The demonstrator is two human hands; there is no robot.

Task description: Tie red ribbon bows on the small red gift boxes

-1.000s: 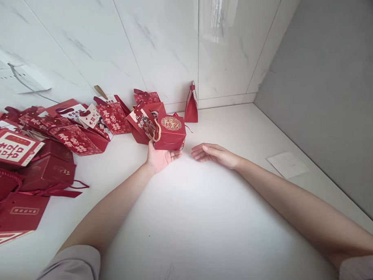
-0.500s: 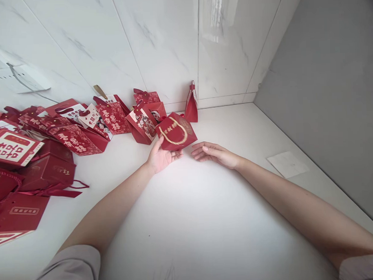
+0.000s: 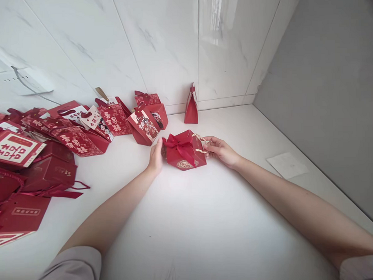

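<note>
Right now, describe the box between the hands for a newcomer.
On the white table, between the left hand and right hand, is a red box with a red bow. Its pale rope handle sets it apart from the red boxes behind.

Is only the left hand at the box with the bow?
No, the left hand is at one side of the box while the right hand is at the rope handle opposite.

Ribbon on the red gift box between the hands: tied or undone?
Tied: the ribbon bow on the red gift box shows a gathered centre, spread loops and a tail.
</note>
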